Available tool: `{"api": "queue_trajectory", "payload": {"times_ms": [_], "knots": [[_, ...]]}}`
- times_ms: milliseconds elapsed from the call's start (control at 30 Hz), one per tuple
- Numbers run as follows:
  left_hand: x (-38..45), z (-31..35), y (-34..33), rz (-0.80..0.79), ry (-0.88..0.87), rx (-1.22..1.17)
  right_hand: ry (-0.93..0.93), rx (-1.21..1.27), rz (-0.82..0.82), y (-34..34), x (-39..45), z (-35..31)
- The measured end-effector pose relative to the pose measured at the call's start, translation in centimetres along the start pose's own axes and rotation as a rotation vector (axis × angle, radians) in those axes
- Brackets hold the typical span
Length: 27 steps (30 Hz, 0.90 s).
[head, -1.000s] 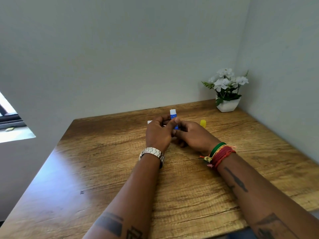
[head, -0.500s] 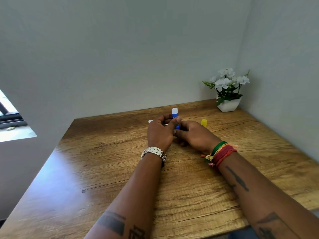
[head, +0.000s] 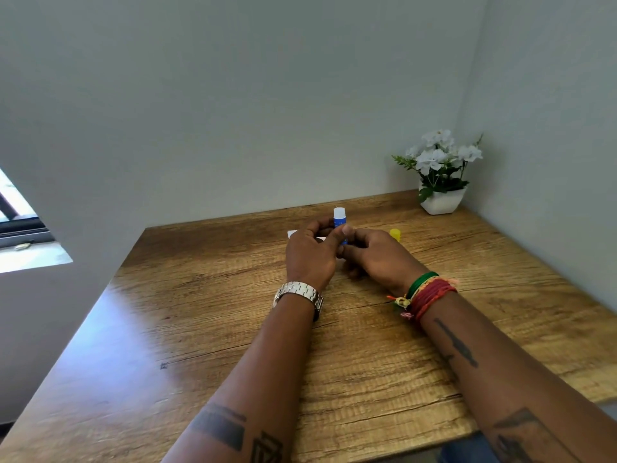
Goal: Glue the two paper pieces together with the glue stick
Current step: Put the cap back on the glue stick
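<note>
Hands (head: 340,255) unmoved around glue stick (head: 339,218)

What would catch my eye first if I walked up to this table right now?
Probably the two hands meeting at mid-table: the left hand and right hand together hold a blue glue stick upright, its white tip exposed. Its yellow cap sits on the wooden table just right of them, and a corner of white paper peeks out behind the left hand. A white flower pot brightens the far right corner.

Colours at the two-handed grip on the blue glue stick (head: 340,225).
White exposed glue tip above; small yellow plastic cap (head: 395,234) right of it; white paper piece (head: 292,234) left; brown wood-grain table (head: 207,322) beneath.
</note>
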<state>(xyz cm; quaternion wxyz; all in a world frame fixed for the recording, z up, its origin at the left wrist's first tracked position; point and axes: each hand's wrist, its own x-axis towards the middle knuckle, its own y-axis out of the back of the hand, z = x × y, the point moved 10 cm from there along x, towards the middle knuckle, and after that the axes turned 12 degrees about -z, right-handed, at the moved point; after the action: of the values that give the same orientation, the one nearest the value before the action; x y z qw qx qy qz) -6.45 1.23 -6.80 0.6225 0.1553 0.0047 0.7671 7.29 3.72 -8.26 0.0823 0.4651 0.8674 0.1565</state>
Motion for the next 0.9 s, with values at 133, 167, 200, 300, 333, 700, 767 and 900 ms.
{"api": "queue_trajectory", "payload": {"times_ms": [133,167,200,300,333,700,767,900], "knots": [[0.0,0.0,-0.1,-0.014,-0.001,0.021,-0.025,-0.053,0.035,0.5,-0.4,0.1],[0.0,0.0,-0.2,-0.016,0.002,0.026,-0.035,-0.071,0.048,0.7,-0.5,0.1],[0.0,0.0,-0.2,-0.015,0.005,0.03,-0.035,-0.091,0.051,0.8,-0.6,-0.1],[-0.1,0.1,-0.2,-0.006,0.0,0.041,0.008,-0.177,0.088,2.8,-0.9,-0.9],[-0.2,0.3,-0.3,-0.005,-0.01,0.057,0.015,-0.217,0.158,4.4,-1.1,-1.0],[-0.7,1.0,-2.1,-0.1,-0.057,0.173,-0.246,-0.556,0.459,9.9,-1.2,2.3],[-0.8,1.1,-2.2,-0.105,-0.069,0.201,-0.209,-0.467,0.516,10.1,-1.7,1.8],[-0.6,0.9,-2.4,-0.118,-0.062,0.231,0.098,0.192,0.438,8.7,-1.8,0.4]]}}
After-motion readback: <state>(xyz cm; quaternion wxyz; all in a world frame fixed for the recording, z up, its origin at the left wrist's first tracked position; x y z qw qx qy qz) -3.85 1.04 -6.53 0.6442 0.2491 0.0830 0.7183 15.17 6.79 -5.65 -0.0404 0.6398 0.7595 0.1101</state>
